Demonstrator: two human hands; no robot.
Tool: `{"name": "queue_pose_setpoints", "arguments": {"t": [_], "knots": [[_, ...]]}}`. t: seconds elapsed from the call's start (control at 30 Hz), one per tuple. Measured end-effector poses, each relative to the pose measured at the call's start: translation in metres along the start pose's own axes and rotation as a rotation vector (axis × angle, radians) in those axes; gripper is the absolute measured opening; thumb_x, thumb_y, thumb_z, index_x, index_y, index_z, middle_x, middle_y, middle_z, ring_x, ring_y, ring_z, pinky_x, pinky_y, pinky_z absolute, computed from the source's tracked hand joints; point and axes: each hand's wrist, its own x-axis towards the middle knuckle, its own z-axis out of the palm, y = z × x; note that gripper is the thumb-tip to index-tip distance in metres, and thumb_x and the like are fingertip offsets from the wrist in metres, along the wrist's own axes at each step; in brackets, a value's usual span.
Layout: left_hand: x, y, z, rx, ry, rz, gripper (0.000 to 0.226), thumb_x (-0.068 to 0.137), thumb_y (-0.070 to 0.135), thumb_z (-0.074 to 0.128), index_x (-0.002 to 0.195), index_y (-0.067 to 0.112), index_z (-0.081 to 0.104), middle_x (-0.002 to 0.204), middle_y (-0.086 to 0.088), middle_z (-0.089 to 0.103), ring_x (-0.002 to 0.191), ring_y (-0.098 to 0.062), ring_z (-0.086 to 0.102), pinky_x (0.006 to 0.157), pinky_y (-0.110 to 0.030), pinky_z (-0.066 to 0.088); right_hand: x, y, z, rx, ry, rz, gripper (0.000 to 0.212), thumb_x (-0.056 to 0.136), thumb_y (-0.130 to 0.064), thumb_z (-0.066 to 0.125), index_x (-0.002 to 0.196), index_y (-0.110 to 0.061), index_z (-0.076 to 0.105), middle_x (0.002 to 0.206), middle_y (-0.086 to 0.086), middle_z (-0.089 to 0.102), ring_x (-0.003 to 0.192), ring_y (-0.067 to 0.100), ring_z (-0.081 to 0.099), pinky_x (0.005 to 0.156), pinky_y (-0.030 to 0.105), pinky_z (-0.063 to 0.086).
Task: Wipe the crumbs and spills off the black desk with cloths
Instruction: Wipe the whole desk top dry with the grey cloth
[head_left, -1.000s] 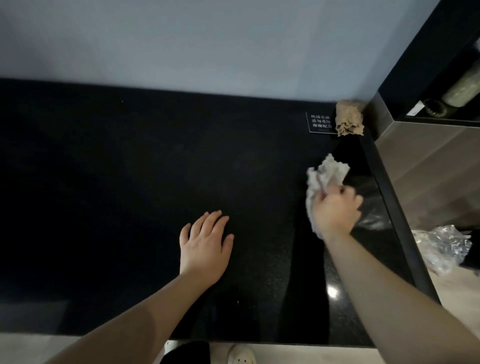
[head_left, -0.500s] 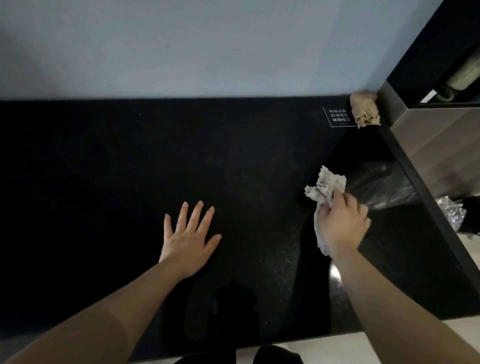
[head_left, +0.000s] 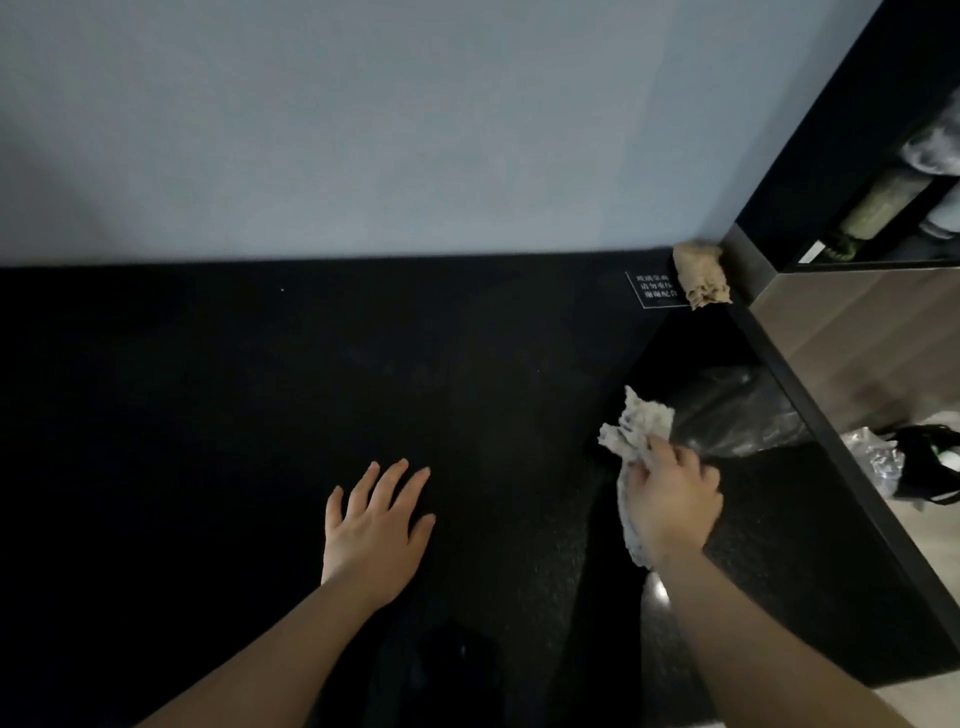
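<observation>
Crumpled white cloth (head_left: 635, 431) gripped by right hand (head_left: 670, 501), fingers curled round it, pressed on black desk (head_left: 208, 415) near right edge. Long axis near-to-far; bunched end toward wall. Left hand (head_left: 375, 530) laid flat on desk, fingers spread.

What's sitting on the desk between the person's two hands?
Nothing visible in the head view: only bare black desk between the flat left hand and the right hand gripping the white cloth.

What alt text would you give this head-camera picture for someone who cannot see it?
A person's right hand grips a crumpled whitish cloth on a black desk, while the left hand lies flat on it. A tan cloth sits in the far right corner.
</observation>
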Motion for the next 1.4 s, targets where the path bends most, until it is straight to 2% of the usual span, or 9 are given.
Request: {"name": "queue_pose_setpoints", "arguments": {"t": [0.27,0.5,0.67,0.77,1.0,1.13,1.27,1.33,1.4], "knots": [[0.012,0.0,-0.011,-0.03,0.079,-0.043,0.05,0.097,0.047,0.03,0.145,0.038,0.017,0.154,0.009,0.01,0.143,-0.017,0.001,0.117,-0.044,0.004,-0.066,-0.053,0.015,0.084,-0.106,-0.968,0.028,0.071,-0.039,0.051,0.096,-0.035,0.062,0.095,-0.012,0.061,0.078,0.015,0.055,0.059,0.028,0.046],[0.034,-0.021,-0.022,-0.007,-0.005,-0.171,0.067,0.093,0.059,0.026,0.148,0.034,-0.002,0.157,0.002,-0.015,0.142,-0.027,-0.019,0.115,-0.053,-0.003,0.056,-0.014,0.002,0.003,-0.065,0.146,0.043,0.092,-0.037,0.047,0.133,-0.022,0.046,0.13,0.014,0.048,0.114,0.038,0.041,0.09,0.046,0.039],[0.063,-0.032,-0.031,-0.016,-0.045,-0.279,0.07,0.091,0.064,0.021,0.146,0.037,-0.012,0.156,0.002,-0.018,0.142,-0.028,-0.02,0.113,-0.058,-0.001,-0.01,-0.099,0.031,0.155,-0.084,-0.585,0.037,0.061,-0.03,0.079,0.097,-0.024,0.069,0.085,0.001,0.062,0.071,0.023,0.057,0.052,0.032,0.047],[0.087,-0.029,-0.039,-0.052,-0.072,-0.341,0.074,0.088,0.069,0.022,0.145,0.038,-0.015,0.155,0.002,-0.021,0.141,-0.028,-0.022,0.109,-0.064,0.0,0.013,-0.101,0.031,0.076,-0.194,-1.011,0.027,0.076,-0.034,0.055,0.1,-0.03,0.066,0.094,-0.008,0.062,0.075,0.015,0.058,0.058,0.028,0.05],[0.113,-0.028,-0.048,-0.111,-0.222,-0.38,0.085,0.084,0.073,0.026,0.14,0.038,-0.028,0.148,0.0,-0.038,0.135,-0.035,-0.033,0.102,-0.072,-0.003,0.152,-0.063,0.023,-0.024,-0.092,0.237,0.041,0.093,-0.028,0.046,0.13,-0.011,0.046,0.132,0.018,0.044,0.115,0.04,0.039,0.09,0.047,0.038],[0.116,-0.032,-0.053,-0.146,-0.233,-0.362,0.087,0.084,0.071,0.034,0.141,0.039,-0.024,0.149,0.003,-0.036,0.136,-0.033,-0.033,0.104,-0.069,-0.004,0.085,-0.143,0.045,0.06,-0.031,-0.338,0.034,0.079,-0.024,0.059,0.112,-0.017,0.059,0.107,0.011,0.06,0.093,0.035,0.052,0.071,0.037,0.045],[0.115,-0.033,-0.052,-0.151,-0.204,-0.362,0.083,0.086,0.067,0.037,0.143,0.042,-0.019,0.151,0.006,-0.032,0.138,-0.03,-0.03,0.106,-0.067,-0.004,0.029,-0.155,0.043,0.153,-0.381,-1.11,0.038,0.081,-0.022,0.056,0.119,-0.022,0.059,0.115,-0.001,0.06,0.094,0.025,0.054,0.072,0.037,0.046],[0.115,-0.035,-0.051,-0.147,-0.201,-0.357,0.082,0.087,0.067,0.036,0.143,0.042,-0.019,0.151,0.006,-0.031,0.138,-0.03,-0.03,0.106,-0.067,-0.004,0.066,-0.14,0.042,0.089,-0.268,-1.124,0.036,0.08,-0.026,0.052,0.115,-0.026,0.061,0.11,-0.002,0.064,0.087,0.026,0.057,0.068,0.036,0.048],[0.115,-0.036,-0.052,-0.137,-0.208,-0.351,0.082,0.087,0.067,0.034,0.143,0.041,-0.02,0.151,0.006,-0.032,0.137,-0.03,-0.03,0.106,-0.067,-0.004,0.125,-0.119,0.04,-0.02,-0.148,-0.743,0.036,0.085,-0.027,0.047,0.12,-0.027,0.057,0.114,0.002,0.061,0.093,0.03,0.055,0.074,0.037,0.048]]}}
